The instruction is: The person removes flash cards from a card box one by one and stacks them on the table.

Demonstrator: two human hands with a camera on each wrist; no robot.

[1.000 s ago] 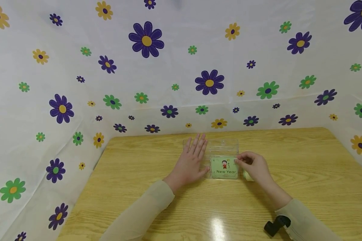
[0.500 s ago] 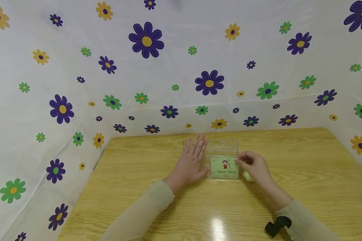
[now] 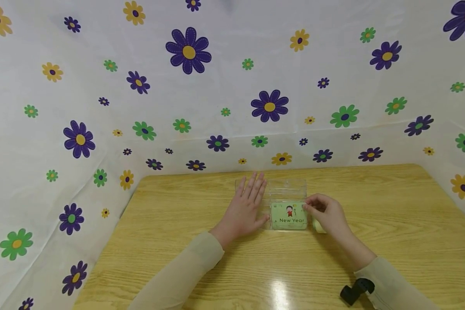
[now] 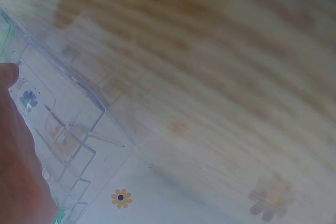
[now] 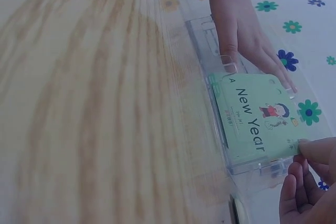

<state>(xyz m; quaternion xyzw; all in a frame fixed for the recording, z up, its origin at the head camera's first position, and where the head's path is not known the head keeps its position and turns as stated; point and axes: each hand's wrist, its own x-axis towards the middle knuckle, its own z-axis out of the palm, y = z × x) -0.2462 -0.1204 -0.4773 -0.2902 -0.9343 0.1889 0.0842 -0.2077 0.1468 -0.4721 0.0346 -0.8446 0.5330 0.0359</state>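
Note:
A green card (image 3: 289, 215) printed "New Year" with a small cartoon figure lies over the front right section of a clear plastic box (image 3: 288, 184). My right hand (image 3: 327, 215) pinches the card's right edge between thumb and fingers, as the right wrist view also shows. More green shows beneath the card (image 5: 252, 116) at its edge in that view. Flat on the left part of the box rests my left hand (image 3: 243, 211), its fingers straight and pointing away, the thumb near the card's left edge. Only part of that hand appears in the left wrist view.
A pale yellow-green object (image 3: 318, 226) sits just right of the box, partly hidden behind my right hand. The wooden table (image 3: 170, 206) ends at a white flower-print cloth (image 3: 232, 86). A black strap-mounted device (image 3: 356, 291) is on my right sleeve.
The card has slid slightly to the right with my right hand's pinch, and its lower left letter "A" now shows. My left hand has stayed in place.

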